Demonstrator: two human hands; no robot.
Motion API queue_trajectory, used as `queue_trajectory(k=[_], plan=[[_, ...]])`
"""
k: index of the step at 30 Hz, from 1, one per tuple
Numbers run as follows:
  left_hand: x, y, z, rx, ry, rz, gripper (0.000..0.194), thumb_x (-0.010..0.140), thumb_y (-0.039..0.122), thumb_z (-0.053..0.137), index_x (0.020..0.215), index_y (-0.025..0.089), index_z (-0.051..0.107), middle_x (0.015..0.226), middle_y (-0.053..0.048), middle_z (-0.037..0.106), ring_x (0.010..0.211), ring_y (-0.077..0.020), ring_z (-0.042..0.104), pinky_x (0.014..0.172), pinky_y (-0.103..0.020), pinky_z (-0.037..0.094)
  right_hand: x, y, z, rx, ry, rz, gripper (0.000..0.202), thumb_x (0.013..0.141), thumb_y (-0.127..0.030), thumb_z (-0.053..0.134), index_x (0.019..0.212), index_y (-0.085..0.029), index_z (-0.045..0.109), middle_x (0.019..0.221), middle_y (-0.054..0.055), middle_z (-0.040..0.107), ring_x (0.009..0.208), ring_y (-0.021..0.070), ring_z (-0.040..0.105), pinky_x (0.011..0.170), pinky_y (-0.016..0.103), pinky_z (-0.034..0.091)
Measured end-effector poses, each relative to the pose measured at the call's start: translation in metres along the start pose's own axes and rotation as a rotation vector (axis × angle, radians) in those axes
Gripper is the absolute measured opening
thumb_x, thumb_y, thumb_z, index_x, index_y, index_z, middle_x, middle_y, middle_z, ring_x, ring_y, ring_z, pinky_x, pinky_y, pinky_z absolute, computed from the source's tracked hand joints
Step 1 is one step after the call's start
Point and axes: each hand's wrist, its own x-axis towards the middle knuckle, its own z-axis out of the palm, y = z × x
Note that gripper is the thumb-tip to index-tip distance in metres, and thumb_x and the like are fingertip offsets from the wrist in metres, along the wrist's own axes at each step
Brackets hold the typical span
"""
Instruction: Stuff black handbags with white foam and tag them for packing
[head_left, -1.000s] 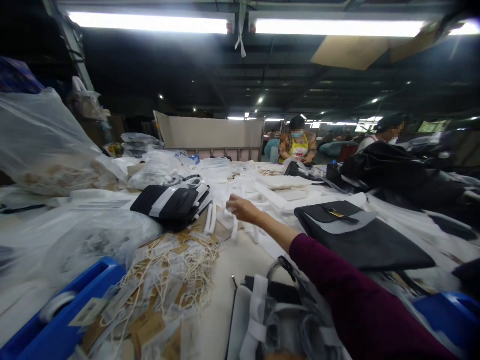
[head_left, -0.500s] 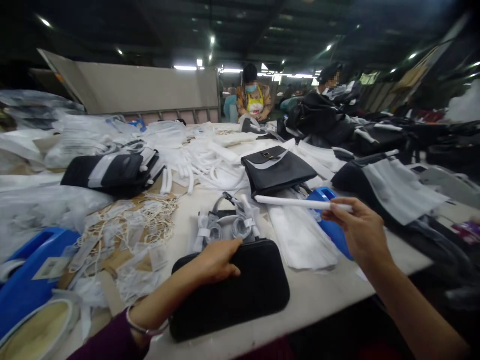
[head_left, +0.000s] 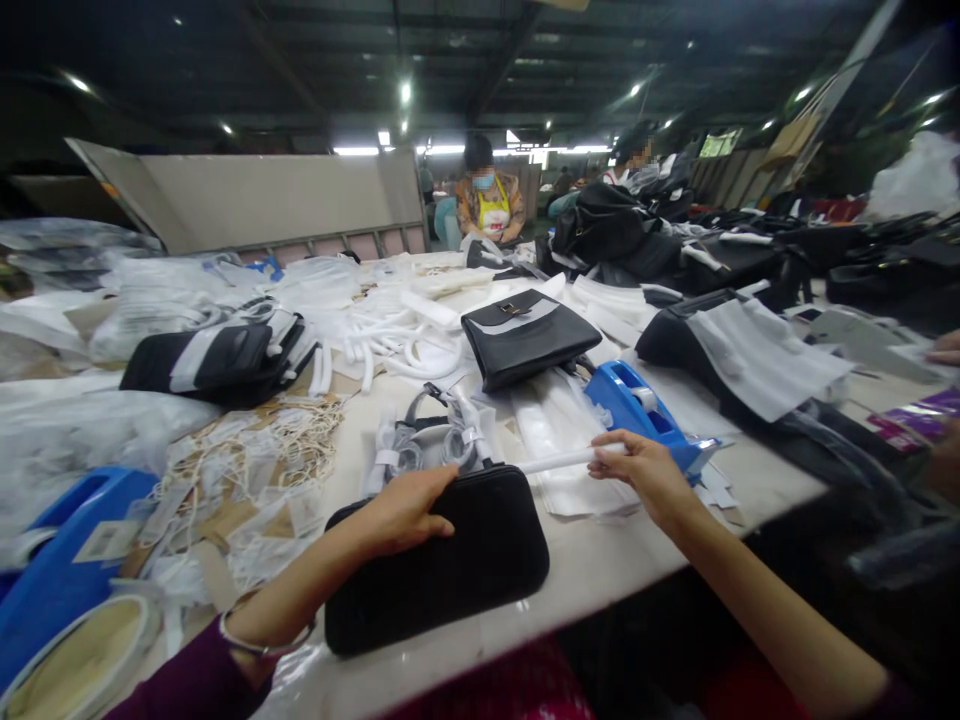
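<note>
A black rounded bag (head_left: 442, 580) lies at the front edge of the table (head_left: 600, 570). My left hand (head_left: 412, 510) grips its upper left part, thumb on the near face and fingers over the top edge. In my right hand (head_left: 630, 468) is a thin white foam tube (head_left: 562, 459), pinched near its right end. The tube's left end points at the bag's upper right corner; whether it touches is unclear. Behind the bag sit clear-wrapped straps (head_left: 427, 445).
A black flap bag (head_left: 529, 335) and white sheets (head_left: 555, 430) lie beyond. Blue tape dispensers stand right (head_left: 637, 405) and left (head_left: 67, 540). Tangled strings (head_left: 300, 445), white tubes (head_left: 420, 355) and a round tub (head_left: 82, 660) are leftward. A masked person (head_left: 491, 205) sits across; another hand shows at far right.
My right hand has moved left and lower, bringing the tube close to the bag's upper right corner. My left hand stays on the bag. The camera view has shifted slightly.
</note>
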Motion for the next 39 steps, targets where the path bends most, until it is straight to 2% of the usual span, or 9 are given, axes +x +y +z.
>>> queue_trajectory(k=[5, 11, 14, 17, 21, 25, 30, 34, 39], plan=[[-0.003, 0.005, -0.003, 0.04, 0.017, -0.013, 0.036, 0.072, 0.022, 0.066, 0.106, 0.018, 0.054, 0.112, -0.009, 0.06, 0.105, -0.0261, 0.057, 0.087, -0.034, 0.044, 0.003, 0.01, 0.03, 0.049, -0.19, 0.136, 0.025, 0.058, -0.021, 0.079, 0.077, -0.012, 0.065, 0.065, 0.006, 0.067, 0.058, 0.0181, 0.068, 0.06, 0.029, 0.061], [-0.007, 0.014, -0.006, 0.068, 0.042, -0.014, 0.032, 0.071, 0.018, 0.07, 0.099, 0.017, 0.054, 0.109, -0.008, 0.059, 0.102, -0.0248, 0.056, 0.085, -0.032, 0.044, 0.014, -0.003, 0.039, -0.091, -0.25, 0.086, 0.025, 0.057, -0.02, 0.078, 0.078, -0.011, 0.068, 0.061, 0.005, 0.068, 0.056, 0.0169, 0.066, 0.059, 0.028, 0.057], [-0.007, 0.014, -0.006, 0.06, 0.042, -0.017, 0.031, 0.071, 0.019, 0.07, 0.097, 0.018, 0.055, 0.106, -0.008, 0.06, 0.1, -0.025, 0.056, 0.082, -0.033, 0.045, 0.009, 0.001, 0.05, -0.055, -0.391, 0.087, 0.03, 0.061, -0.028, 0.077, 0.084, -0.011, 0.069, 0.07, 0.006, 0.071, 0.063, 0.0162, 0.067, 0.067, 0.028, 0.055], [-0.008, 0.013, -0.006, 0.068, 0.034, -0.02, 0.033, 0.071, 0.02, 0.071, 0.1, 0.017, 0.054, 0.107, -0.008, 0.06, 0.101, -0.0255, 0.056, 0.083, -0.033, 0.045, -0.002, 0.011, 0.07, 0.031, -0.551, 0.165, 0.031, 0.067, -0.035, 0.074, 0.087, -0.012, 0.07, 0.081, 0.006, 0.071, 0.073, 0.0149, 0.066, 0.075, 0.027, 0.052], [-0.011, 0.015, -0.006, 0.098, 0.032, 0.008, 0.036, 0.072, 0.023, 0.071, 0.103, 0.017, 0.055, 0.108, -0.008, 0.06, 0.101, -0.0257, 0.057, 0.083, -0.032, 0.045, -0.013, 0.016, 0.089, 0.08, -0.667, 0.234, 0.026, 0.066, -0.029, 0.075, 0.088, -0.014, 0.071, 0.081, 0.002, 0.071, 0.073, 0.0115, 0.063, 0.07, 0.021, 0.046], [-0.011, 0.013, -0.006, 0.114, 0.022, -0.006, 0.04, 0.07, 0.028, 0.073, 0.104, 0.018, 0.056, 0.107, -0.007, 0.062, 0.098, -0.0258, 0.059, 0.078, -0.031, 0.046, -0.005, 0.011, 0.094, 0.023, -0.81, 0.301, 0.027, 0.061, -0.023, 0.078, 0.084, -0.012, 0.069, 0.077, 0.001, 0.068, 0.064, 0.0096, 0.058, 0.064, 0.02, 0.042], [-0.013, 0.004, -0.005, 0.108, 0.019, -0.063, 0.052, 0.068, 0.04, 0.074, 0.114, 0.026, 0.055, 0.108, -0.005, 0.066, 0.097, -0.027, 0.063, 0.074, -0.029, 0.046, 0.007, 0.013, 0.101, -0.035, -0.849, 0.308, 0.023, 0.062, -0.027, 0.078, 0.074, -0.013, 0.063, 0.062, -0.004, 0.06, 0.051, 0.0057, 0.047, 0.051, 0.019, 0.031], [-0.019, -0.001, -0.004, 0.107, 0.025, -0.076, 0.053, 0.07, 0.044, 0.073, 0.118, 0.031, 0.054, 0.106, -0.002, 0.069, 0.098, -0.028, 0.065, 0.074, -0.029, 0.046, 0.001, 0.011, 0.104, -0.085, -0.902, 0.28, 0.018, 0.065, -0.026, 0.073, 0.074, -0.012, 0.066, 0.068, -0.001, 0.064, 0.056, 0.0088, 0.05, 0.057, 0.022, 0.035], [-0.024, -0.001, -0.002, 0.093, 0.085, -0.055, 0.048, 0.073, 0.044, 0.071, 0.116, 0.03, 0.054, 0.113, -0.001, 0.067, 0.102, -0.0268, 0.064, 0.079, -0.03, 0.046, -0.008, 0.004, 0.099, -0.054, -0.922, 0.27, 0.019, 0.071, -0.024, 0.069, 0.087, -0.014, 0.069, 0.075, -0.001, 0.065, 0.065, 0.0113, 0.053, 0.063, 0.023, 0.036]])
